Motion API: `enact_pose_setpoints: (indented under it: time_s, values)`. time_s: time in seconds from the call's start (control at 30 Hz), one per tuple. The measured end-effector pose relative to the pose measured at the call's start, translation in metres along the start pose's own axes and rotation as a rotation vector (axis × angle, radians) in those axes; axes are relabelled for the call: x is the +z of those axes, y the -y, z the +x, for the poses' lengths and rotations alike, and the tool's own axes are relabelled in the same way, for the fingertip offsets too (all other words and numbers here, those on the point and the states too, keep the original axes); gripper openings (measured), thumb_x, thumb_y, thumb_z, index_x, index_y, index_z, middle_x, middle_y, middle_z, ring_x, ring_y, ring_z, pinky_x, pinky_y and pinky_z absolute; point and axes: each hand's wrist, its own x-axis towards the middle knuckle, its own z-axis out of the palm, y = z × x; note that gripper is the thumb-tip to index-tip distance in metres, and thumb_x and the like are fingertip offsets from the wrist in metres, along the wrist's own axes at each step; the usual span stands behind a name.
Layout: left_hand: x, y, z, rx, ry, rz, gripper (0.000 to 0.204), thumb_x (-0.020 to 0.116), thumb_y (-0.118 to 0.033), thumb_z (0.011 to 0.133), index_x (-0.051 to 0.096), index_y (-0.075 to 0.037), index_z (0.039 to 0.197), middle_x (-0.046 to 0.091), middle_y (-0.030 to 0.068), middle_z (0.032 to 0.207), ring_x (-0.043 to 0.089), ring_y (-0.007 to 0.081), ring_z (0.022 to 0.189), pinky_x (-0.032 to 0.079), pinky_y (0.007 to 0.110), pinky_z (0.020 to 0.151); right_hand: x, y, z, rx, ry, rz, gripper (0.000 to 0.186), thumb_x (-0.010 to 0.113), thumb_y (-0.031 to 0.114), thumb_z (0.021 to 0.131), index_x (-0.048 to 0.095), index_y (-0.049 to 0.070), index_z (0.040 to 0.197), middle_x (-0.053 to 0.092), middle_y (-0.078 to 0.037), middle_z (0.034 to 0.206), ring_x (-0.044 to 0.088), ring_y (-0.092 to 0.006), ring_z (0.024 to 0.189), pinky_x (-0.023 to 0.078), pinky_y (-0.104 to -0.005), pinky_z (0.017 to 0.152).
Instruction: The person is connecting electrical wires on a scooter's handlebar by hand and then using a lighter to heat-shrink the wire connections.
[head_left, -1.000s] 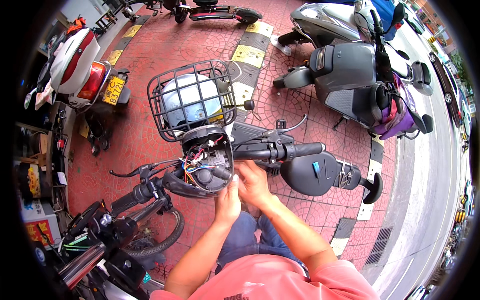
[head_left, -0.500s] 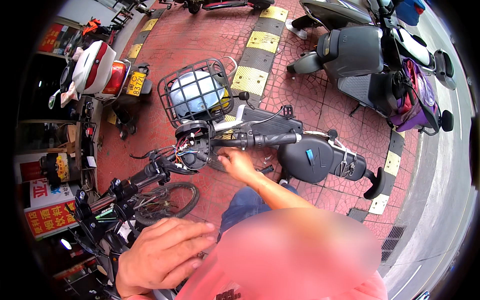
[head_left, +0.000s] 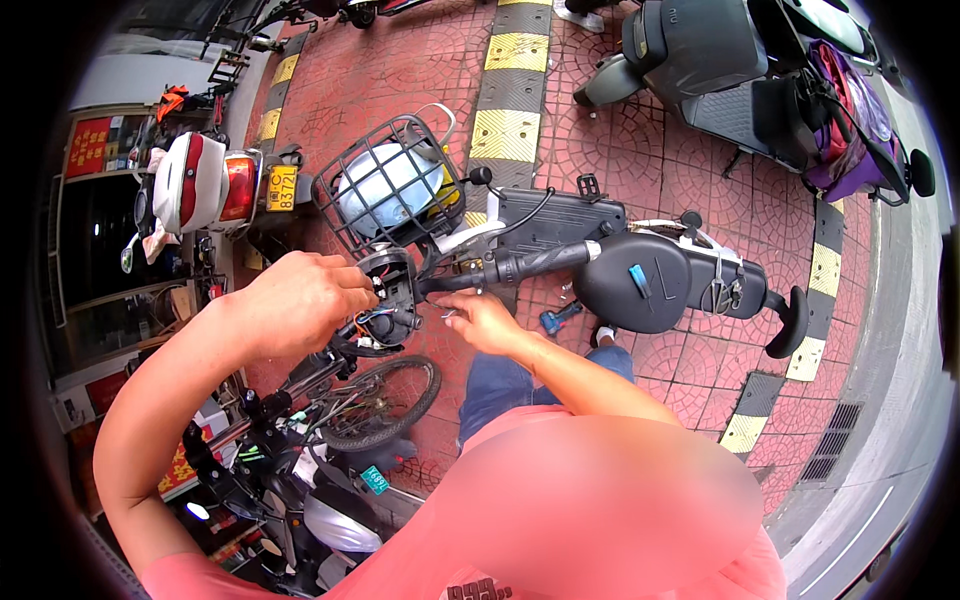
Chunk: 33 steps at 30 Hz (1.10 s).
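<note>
An electric bike's handlebar housing [head_left: 400, 290] is opened up, with loose coloured wires [head_left: 378, 322] spilling from it. My left hand [head_left: 312, 298] reaches over its left side, fingers bent together at the wires. Those fingertips are partly hidden, so what they hold cannot be made out. Just right of the housing, below the black handlebar grip [head_left: 540, 262], my right hand [head_left: 488, 322] has thumb and fingers closed in a pinch. Something thin and pale shows at its fingertips, too small to name.
A black wire basket [head_left: 345, 180] ahead holds a pale blue helmet [head_left: 385, 190]. On the black seat [head_left: 640, 310] lies a small blue object [head_left: 640, 281]. A blue-and-black power tool [head_left: 560, 318] rests on the red paving. Other two-wheelers stand around, including a grey scooter [head_left: 690, 60] and a white one [head_left: 195, 180].
My left hand has risen from low in front of me to the housing and its wires. My right hand has stayed beside the housing. The view has shifted slightly.
</note>
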Motion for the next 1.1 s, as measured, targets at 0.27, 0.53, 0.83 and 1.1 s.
enact_pose_setpoints:
  time_s: [0.27, 0.53, 0.83, 1.1]
  values:
    - [0.089, 0.031, 0.022, -0.057, 0.124, 0.261, 0.021, 0.075, -0.021, 0.086, 0.076, -0.008, 0.103, 0.069, 0.0062, 0.102, 0.069, 0.0267, 0.103, 0.057, 0.041, 0.084, 0.01, -0.003, 0.003, 0.198, -0.035, -0.039, 0.031, 0.067, 0.019, 0.103, 0.079, 0.017, 0.131, 0.08, -0.016, 0.107, 0.075, -0.0361, 0.102, 0.057, -0.0481, 0.092]
    - [0.134, 0.034, 0.018, -0.274, -0.265, 0.044, 0.011, 0.077, -0.014, 0.087, 0.07, -0.007, 0.088, 0.062, 0.0093, 0.077, 0.067, 0.0337, 0.072, 0.055, 0.046, 0.066, 0.02, -0.004, 0.018, 0.442, -0.057, 0.181, 0.027, 0.07, 0.019, 0.103, 0.081, 0.016, 0.128, 0.08, -0.008, 0.091, 0.066, -0.017, 0.072, 0.052, -0.0366, 0.071]
    - [0.123, 0.024, 0.024, -0.131, -0.221, 0.299, 0.03, 0.072, -0.013, 0.078, 0.073, -0.009, 0.108, 0.065, 0.0031, 0.084, 0.07, 0.0241, 0.08, 0.05, 0.039, 0.071, 0.035, -0.02, 0.017, 0.351, -0.075, 0.202, 0.028, 0.072, 0.022, 0.102, 0.081, 0.011, 0.125, 0.078, -0.01, 0.086, 0.071, -0.0179, 0.073, 0.053, -0.0379, 0.07]
    - [0.124, 0.016, 0.044, -0.27, 0.121, 0.422, 0.019, 0.071, -0.016, 0.083, 0.075, -0.007, 0.099, 0.064, 0.0093, 0.098, 0.067, 0.0253, 0.087, 0.047, 0.043, 0.079, 0.039, -0.035, 0.016, 0.277, -0.156, 0.245, 0.028, 0.072, 0.021, 0.1, 0.081, 0.01, 0.124, 0.08, -0.012, 0.092, 0.073, -0.0238, 0.082, 0.055, -0.0395, 0.075]
